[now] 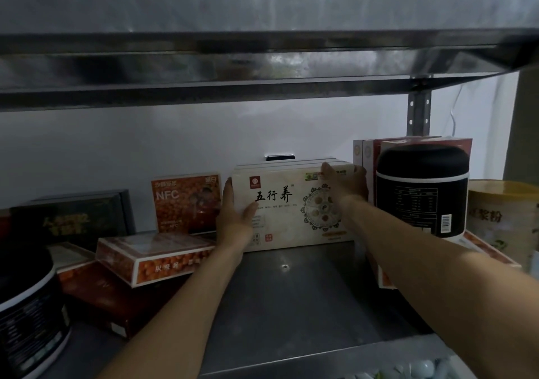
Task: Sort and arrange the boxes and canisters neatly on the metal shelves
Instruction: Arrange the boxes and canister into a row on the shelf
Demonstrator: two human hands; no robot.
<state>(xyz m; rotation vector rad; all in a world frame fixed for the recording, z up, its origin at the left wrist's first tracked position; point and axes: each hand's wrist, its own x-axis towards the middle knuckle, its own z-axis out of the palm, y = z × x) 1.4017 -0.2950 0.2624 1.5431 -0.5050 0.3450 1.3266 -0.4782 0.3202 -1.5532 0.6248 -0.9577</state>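
A flat cream cardboard box with black brush lettering stands on its long edge at the back of the dull steel shelf, in front of several matching boxes. The left grip clasps its left end, thumb on the printed face. The right grip curls over its upper right corner. Just to the right stands a round black canister with a domed lid. To the left, a glossy orange box stands upright.
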